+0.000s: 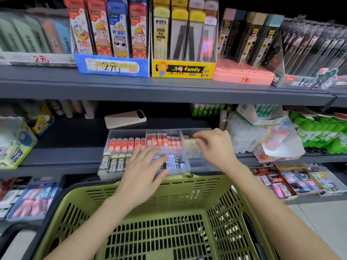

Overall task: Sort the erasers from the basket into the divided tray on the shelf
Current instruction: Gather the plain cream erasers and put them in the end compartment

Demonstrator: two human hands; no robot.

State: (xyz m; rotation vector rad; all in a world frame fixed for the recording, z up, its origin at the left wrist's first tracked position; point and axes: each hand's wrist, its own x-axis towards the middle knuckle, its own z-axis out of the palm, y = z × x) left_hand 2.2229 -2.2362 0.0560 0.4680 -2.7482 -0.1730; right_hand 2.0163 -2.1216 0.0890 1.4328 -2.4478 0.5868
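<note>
red and orange erasers (124,144) are standing in rows in divided tray (127,131) on shelf (75,134) | left grip (144,166) is hovering wide above front row | right grip (216,147) is curling beside beige eraser (188,143), cannot tell if holding

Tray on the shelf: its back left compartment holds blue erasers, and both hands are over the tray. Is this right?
Not quite. The head view shows orange erasers, not blue, in the back left compartment of the tray. The rest holds: left hand and right hand are both over it.
</note>
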